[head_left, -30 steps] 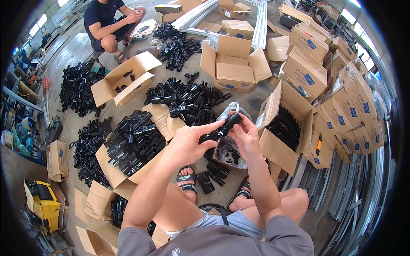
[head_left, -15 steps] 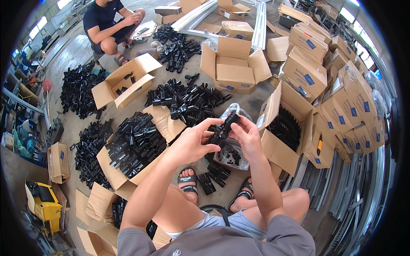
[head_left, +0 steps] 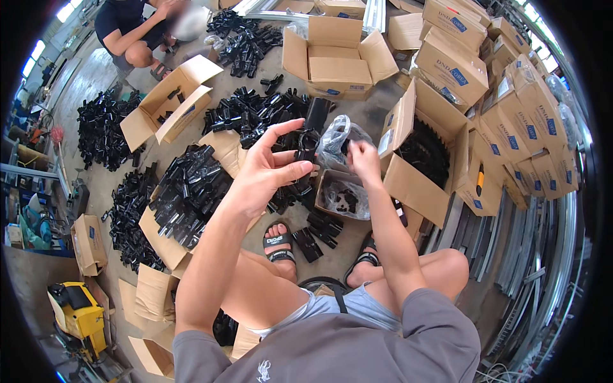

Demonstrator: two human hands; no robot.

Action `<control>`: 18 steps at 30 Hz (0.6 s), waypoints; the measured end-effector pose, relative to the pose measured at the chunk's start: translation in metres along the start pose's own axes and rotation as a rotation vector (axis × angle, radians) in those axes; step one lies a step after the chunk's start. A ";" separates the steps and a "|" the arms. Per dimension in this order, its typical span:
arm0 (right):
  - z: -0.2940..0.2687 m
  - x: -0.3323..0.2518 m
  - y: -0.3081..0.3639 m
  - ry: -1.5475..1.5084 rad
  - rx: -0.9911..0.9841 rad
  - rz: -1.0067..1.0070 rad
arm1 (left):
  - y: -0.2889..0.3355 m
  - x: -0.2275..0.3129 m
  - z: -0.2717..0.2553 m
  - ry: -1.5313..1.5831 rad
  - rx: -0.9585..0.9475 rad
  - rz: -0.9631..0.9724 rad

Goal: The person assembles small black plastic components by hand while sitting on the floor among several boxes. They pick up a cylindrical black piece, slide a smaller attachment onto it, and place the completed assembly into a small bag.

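- Just beside the bag, over the floor, the left hand is holding one black part; its tube end is pointing away from the wearer.
- Left grip: thumb and fingers are pinching the part.
- Right hand: hovering by the bag, apart from the part. Fingers seem to be curling in; blur is hiding whether they're gripping anything, can't tell.
- Step, my read: left is steadying a single part while right is busy near the bag and the small box, where dark bits are lying in plastic.
- Next move, I'd judge, is calling for a firm left pinch and right fingers staying clear of loose film.
- Writing: cartons are carrying dark lettering and blue marks; the sandal is showing white lettering; the shirt is bearing a white emblem.
- No marking is showing on the part.
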State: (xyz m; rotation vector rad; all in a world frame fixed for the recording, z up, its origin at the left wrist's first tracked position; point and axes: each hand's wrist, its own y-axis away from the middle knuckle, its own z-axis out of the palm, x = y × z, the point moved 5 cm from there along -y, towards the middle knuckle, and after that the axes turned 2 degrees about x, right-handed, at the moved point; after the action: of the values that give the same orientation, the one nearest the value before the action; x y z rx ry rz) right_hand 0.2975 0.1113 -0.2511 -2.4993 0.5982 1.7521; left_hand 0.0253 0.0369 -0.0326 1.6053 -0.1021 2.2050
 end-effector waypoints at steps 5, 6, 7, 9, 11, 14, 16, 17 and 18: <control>0.023 0.144 0.015 0.798 -0.131 0.144 | 0.002 0.009 -0.005 0.071 0.067 0.037; 0.026 0.155 0.022 0.816 -0.198 0.162 | 0.001 0.008 -0.005 0.079 0.075 0.046; 0.034 0.161 0.026 0.807 -0.197 0.123 | 0.001 0.007 -0.007 0.085 0.079 0.049; 0.035 0.180 0.034 0.795 -0.183 0.087 | -0.002 0.005 -0.004 0.096 0.061 0.057; 0.052 0.193 0.036 0.783 -0.200 0.051 | -0.001 0.001 -0.008 0.098 0.074 0.034; 0.066 0.193 0.039 0.843 -0.160 -0.103 | 0.000 0.003 -0.014 0.066 0.076 0.027; 0.059 0.190 0.040 0.845 -0.176 -0.137 | -0.002 0.010 -0.007 0.077 0.041 0.006; 0.058 0.180 0.043 0.841 -0.186 -0.129 | -0.003 0.008 -0.009 0.073 0.038 0.023; 0.055 0.170 0.046 0.842 -0.197 -0.108 | -0.004 0.007 -0.010 0.083 0.039 0.016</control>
State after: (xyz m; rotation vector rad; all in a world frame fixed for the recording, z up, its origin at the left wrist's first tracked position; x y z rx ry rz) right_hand 0.2822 0.0323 -0.4175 -3.2829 0.2885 0.6795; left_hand 0.0163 0.0457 -0.0303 1.5357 -0.0491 2.2955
